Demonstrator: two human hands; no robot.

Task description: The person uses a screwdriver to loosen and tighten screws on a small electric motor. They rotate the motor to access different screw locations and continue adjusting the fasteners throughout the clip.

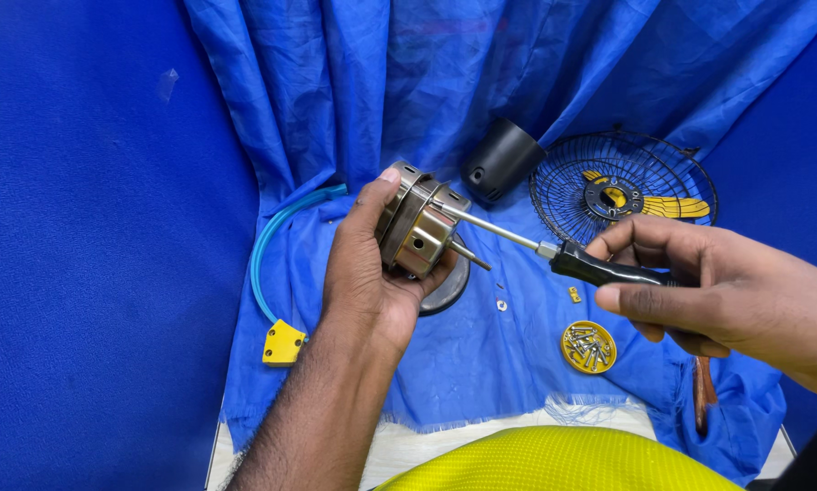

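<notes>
The left hand (365,273) is wrapped around a metal fan motor (416,229), thumb up along its rim and fingers curled behind it, holding it tilted above the blue cloth (481,364) so its short shaft points down to the right. The right hand (717,295) is closed around the black handle of a screwdriver (554,255) — thumb on top, fingers tucked beneath — and the steel shank runs up to the left, its tip meeting the motor's casing near the upper edge.

Just under the motor lies a dark round disc (449,289) (mostly hidden by the hand and motor). A small yellow dish of screws (588,346) sits on the cloth below the screwdriver, with 1 loose nut (501,305) and a small yellow piece (574,294) nearby. Behind are a black cone-shaped cover (501,159) and a wire fan guard (622,186) with yellow blades showing through it. At the left, a light-blue tube (272,245) curves down to a yellow plug (283,344).
</notes>
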